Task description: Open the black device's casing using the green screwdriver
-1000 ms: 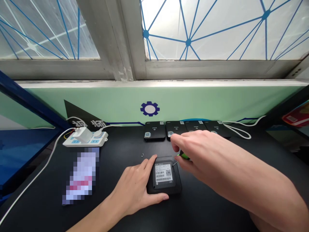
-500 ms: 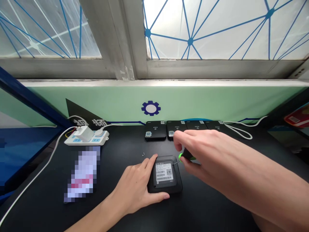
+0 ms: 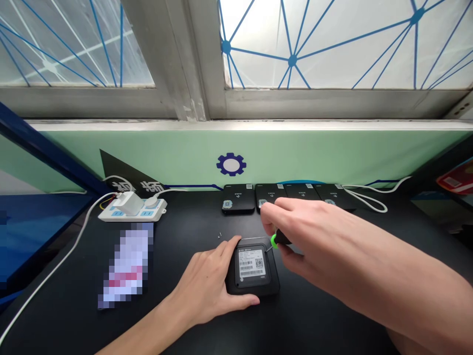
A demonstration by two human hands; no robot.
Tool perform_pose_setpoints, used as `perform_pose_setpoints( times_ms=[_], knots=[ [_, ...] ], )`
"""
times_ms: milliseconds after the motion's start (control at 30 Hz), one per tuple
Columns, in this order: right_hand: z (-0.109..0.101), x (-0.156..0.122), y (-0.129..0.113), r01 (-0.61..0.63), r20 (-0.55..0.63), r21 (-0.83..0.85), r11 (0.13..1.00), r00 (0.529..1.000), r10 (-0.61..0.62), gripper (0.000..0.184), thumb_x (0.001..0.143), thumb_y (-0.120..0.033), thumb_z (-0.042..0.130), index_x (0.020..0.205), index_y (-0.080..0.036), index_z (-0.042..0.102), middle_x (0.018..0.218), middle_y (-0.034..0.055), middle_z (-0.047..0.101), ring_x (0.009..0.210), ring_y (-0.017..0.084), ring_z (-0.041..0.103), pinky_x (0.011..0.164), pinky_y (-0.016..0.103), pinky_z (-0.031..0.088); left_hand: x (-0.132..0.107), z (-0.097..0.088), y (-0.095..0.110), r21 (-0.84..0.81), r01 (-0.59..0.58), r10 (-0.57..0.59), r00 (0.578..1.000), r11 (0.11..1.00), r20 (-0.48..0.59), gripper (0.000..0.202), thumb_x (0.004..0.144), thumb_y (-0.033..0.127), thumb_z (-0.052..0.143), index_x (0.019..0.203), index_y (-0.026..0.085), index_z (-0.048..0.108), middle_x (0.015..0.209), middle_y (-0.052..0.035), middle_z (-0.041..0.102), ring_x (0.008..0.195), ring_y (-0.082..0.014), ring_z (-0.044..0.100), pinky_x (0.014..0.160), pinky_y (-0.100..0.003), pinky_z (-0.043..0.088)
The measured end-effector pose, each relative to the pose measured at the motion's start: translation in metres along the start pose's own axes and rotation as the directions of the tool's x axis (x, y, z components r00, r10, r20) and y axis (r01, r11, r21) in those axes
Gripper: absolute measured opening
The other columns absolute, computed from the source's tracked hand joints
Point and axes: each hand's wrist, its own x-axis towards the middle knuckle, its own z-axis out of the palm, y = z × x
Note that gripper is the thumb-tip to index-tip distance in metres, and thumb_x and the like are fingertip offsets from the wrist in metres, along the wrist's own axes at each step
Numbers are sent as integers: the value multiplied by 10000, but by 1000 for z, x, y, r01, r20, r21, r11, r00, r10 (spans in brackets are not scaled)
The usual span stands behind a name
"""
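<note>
Left hand (image 3: 205, 282) clamps a labelled black device (image 3: 253, 265), right hand (image 3: 303, 229) a screwdriver (image 3: 274, 241). Near the desk's (image 3: 188, 224) back-left corner, a power strip (image 3: 147, 213) holds plugs (image 3: 130, 202).

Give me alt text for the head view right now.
The right hand holds a black-and-green screwdriver near the upper-right corner of a white-labelled square black device, which the left hand holds along its left side. Behind are four flat black boxes and a white power strip.
</note>
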Motion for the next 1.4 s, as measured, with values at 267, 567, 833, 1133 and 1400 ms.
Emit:
perform_pose_setpoints(
  times_ms=[267, 567, 833, 1133, 1400],
  knots=[
    [-17, -9, 14, -86, -36, 35, 996, 996, 88, 296, 907, -93, 667, 1095, -301, 573, 1001, -41, 715, 735, 157, 606, 670, 312, 416, -4, 5, 0, -71, -73, 62, 988, 995, -144, 1227, 654, 687, 977, 1637, 251, 386, 1382, -139, 763, 1066, -407, 822, 865, -497, 673],
    [-20, -18, 6, -61, 6, -5, 998, 998, 61, 323, 942, -172, 731, 1190, -326, 594, 1124, -44, 750, 841, 164, 665, 641, 308, 434, -5, 7, -2, -56, -106, 94, 977, 993, -192, 1267, 634, 688, 990, 1634, 257, 342, 1375, -143, 760, 999, -394, 829, 871, -517, 679],
    [-13, -12, 0, -66, 43, -6, 998, 997, 66, 423, 944, -140, 724, 1302, -301, 569, 1206, -14, 748, 955, 193, 696, 723, 352, 489, -4, 6, 0, -60, -88, 78, 985, 994, -156, 1241, 662, 716, 965, 1629, 271, 327, 1415, -159, 744, 1020, -409, 828, 879, -522, 679],
    [-2, -7, -1, -64, 89, 39, 997, 994, 61, 235, 992, -142, 692, 1172, -285, 645, 1116, 22, 759, 855, 210, 685, 682, 360, 453, -1, 4, 2, -101, -51, 43, 996, 994, -80, 1205, 663, 685, 978, 1604, 238, 373, 1417, -164, 748, 1105, -428, 812, 918, -547, 669],
    [-8, -1, -14, -130, 175, 86, 988, 978, 113, 151, 964, -156, 701, 932, -259, 596, 763, -52, 617, 605, 164, 509, 562, 366, 316, 0, -1, 5, -128, 1, -5, 1000, 992, -30, 1148, 659, 668, 975, 1585, 231, 457, 1438, -167, 749, 1150, -438, 802, 989, -570, 654]
  ],
)
